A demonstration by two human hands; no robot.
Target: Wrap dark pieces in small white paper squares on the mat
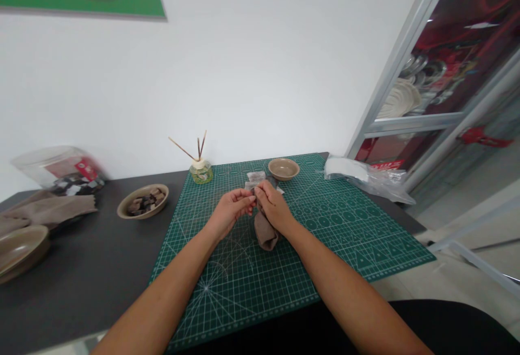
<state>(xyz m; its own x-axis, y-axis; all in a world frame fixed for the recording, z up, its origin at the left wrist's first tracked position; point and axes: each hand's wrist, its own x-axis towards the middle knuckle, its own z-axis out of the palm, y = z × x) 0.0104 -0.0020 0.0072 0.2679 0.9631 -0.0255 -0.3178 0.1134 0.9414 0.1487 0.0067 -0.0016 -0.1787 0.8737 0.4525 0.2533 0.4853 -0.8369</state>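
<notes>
One brown cloth (266,234) near the middle of the green mat (337,225). Held snugly in a curled right hand (276,206); maybe pinched by the left hand (231,208) too, but can't tell.

No words or numbers can be read. Pale marks, maybe letters, can be seen on the red label (86,169) of the clear tub (34,161), and on the red patch (392,166) behind the clear bag (384,184), but they are too blurry.
</notes>
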